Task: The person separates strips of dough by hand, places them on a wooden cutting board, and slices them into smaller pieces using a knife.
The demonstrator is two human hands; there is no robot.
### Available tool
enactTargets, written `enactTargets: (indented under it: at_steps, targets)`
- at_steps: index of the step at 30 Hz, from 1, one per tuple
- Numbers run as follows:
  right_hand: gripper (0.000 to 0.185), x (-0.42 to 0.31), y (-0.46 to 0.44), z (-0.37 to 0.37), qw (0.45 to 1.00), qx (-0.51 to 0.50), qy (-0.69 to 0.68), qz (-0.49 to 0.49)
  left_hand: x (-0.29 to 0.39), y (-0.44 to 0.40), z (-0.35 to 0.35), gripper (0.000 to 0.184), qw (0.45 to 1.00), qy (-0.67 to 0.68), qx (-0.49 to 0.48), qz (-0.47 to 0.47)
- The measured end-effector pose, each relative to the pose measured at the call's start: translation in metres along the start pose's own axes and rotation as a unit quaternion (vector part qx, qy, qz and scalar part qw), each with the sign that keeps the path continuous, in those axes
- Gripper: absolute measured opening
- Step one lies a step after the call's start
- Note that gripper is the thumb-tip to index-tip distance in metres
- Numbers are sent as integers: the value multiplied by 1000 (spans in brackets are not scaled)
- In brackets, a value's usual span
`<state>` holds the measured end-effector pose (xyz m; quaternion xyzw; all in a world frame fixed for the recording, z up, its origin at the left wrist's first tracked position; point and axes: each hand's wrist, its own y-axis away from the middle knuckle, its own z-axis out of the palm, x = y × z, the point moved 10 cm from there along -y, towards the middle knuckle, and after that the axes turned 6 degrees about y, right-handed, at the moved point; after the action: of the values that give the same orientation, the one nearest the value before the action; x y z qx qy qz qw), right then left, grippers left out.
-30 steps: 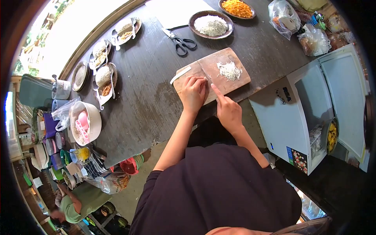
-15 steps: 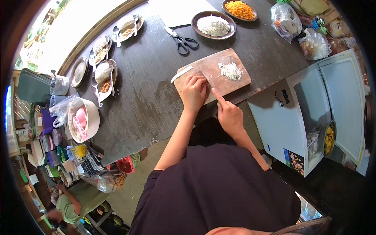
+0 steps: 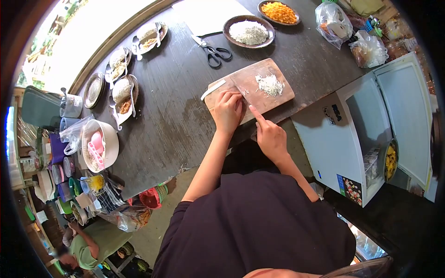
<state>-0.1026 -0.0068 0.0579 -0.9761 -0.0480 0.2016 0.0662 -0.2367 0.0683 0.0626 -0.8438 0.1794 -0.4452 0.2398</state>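
Note:
My left hand (image 3: 227,110) rests on the wooden cutting board (image 3: 252,72), fingers curled down over something they hide. Beside it, my right hand (image 3: 270,139) is closed around a knife, its index finger stretched forward along the top. The thin blade (image 3: 240,90) lies across the board next to my left fingertips; the handle is hidden in my palm. A pale white vegetable strip (image 3: 213,90) lies at the board's left end. To the right of the blade sits a small heap of white shreds (image 3: 270,85).
Beyond the board are black-handled scissors (image 3: 214,54), a bowl of white shreds (image 3: 249,33) and a bowl of orange shreds (image 3: 279,13). Plates of rice (image 3: 123,90) and a white tub (image 3: 109,146) stand left. An open fridge (image 3: 331,139) is at right. Another person (image 3: 88,245) is lower left.
The whole view has shifted slightly. Both hands keep nearly the same pose at the board, and the heap of shreds looks much the same.

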Motion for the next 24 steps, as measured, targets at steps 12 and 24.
enactTargets:
  at_steps: [12, 24]
  targets:
    - [65, 1, 1, 4, 998, -50, -31, 29, -1, 1, 1, 12, 1000, -10, -6, -4]
    - [62, -2, -3, 5, 1000, 5, -18, -1, -1, 1, 2, 12, 1000, -8, -4, 1]
